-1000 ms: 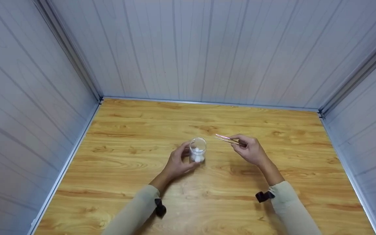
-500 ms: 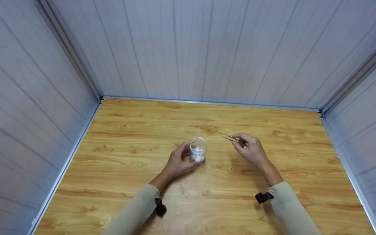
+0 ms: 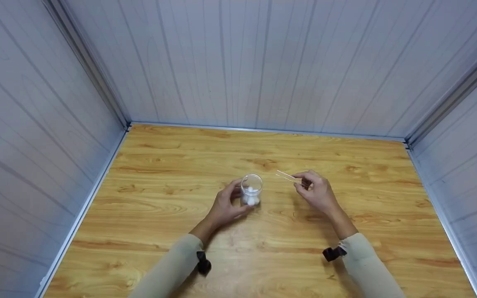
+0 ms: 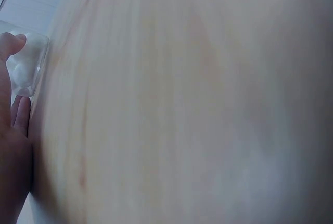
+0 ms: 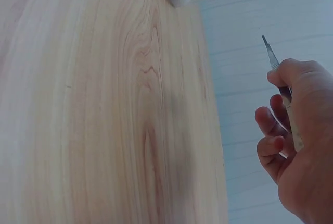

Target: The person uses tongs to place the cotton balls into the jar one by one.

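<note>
A small clear glass jar point(image 3: 251, 182) stands upright on the wooden table, with several white cotton balls point(image 3: 250, 199) in its lower half. My left hand point(image 3: 225, 205) grips the jar from its left side, thumb in front and fingers behind. To the right of the jar, my right hand point(image 3: 316, 192) pinches a pair of metal tweezers point(image 3: 287, 176) between thumb and fingers, above the table. The tweezers' slim tips point toward the jar, a little apart from each other, with nothing between them. In the right wrist view, the tweezers point(image 5: 270, 54) show edge-on beneath the thumb.
The wood-grain table point(image 3: 172, 165) is enclosed by pale panel walls point(image 3: 238, 62) at the back and both sides. Metal strips run along the table's far and side edges. A black wrist camera point(image 3: 203, 263) sits on the left sleeve, another camera point(image 3: 333, 253) on the right.
The tweezers have changed angle slightly in my right hand; their tips drew closer half a second ago and are now spread again. My left hand and the jar have stayed put.
</note>
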`<state>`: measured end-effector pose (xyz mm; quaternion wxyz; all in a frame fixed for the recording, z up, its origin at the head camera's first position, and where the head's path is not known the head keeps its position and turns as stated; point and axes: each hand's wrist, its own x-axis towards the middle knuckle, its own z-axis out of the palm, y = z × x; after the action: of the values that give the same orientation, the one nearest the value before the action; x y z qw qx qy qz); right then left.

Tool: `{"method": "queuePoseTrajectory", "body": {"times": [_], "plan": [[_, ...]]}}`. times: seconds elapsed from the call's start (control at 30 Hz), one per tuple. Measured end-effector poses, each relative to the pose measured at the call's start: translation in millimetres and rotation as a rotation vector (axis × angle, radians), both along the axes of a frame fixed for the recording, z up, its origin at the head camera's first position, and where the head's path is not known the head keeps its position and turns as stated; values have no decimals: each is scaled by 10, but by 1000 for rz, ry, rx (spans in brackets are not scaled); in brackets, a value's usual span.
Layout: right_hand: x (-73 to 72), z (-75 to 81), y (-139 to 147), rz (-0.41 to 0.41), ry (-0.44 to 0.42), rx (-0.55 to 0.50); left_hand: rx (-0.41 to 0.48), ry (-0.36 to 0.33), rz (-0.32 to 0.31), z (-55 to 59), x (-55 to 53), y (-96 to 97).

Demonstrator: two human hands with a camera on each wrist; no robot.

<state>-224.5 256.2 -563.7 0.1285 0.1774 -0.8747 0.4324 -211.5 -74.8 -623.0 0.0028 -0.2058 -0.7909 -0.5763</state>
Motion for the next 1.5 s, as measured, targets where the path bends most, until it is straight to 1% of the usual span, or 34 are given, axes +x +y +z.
{"method": "queuePoseTrajectory", "body": {"times": [0.1,0.23,0.33,0.43,0.53,0.7,0.93,1.1,1.23,1.5], "plan": [[1,-15,-4,-33,-35,3,-2,-3,1,-3,1,0],[0,-22,-2,-69,-106,-9,3,-15,2,-7,0,-4],[2,-21,1,-82,-162,-9,7,-5,5,-18,-5,-7],[15,-24,-4,-95,-220,-1,18,11,-5,-32,-13,-7],[28,-48,-11,-113,-255,3,28,11,-16,-41,-16,-7],[46,-95,-18,-131,-251,6,27,1,-22,-44,-14,-9],[61,-138,-18,-137,-256,-5,22,-22,-9,-22,-5,-8],[74,-153,-31,-158,-282,-15,21,-19,-13,-11,-1,-6],[89,-166,-53,-177,-281,-22,14,-24,-12,-7,6,-6],[106,-214,-91,-163,-296,-56,-9,-8,-2,-12,4,-8]]}}
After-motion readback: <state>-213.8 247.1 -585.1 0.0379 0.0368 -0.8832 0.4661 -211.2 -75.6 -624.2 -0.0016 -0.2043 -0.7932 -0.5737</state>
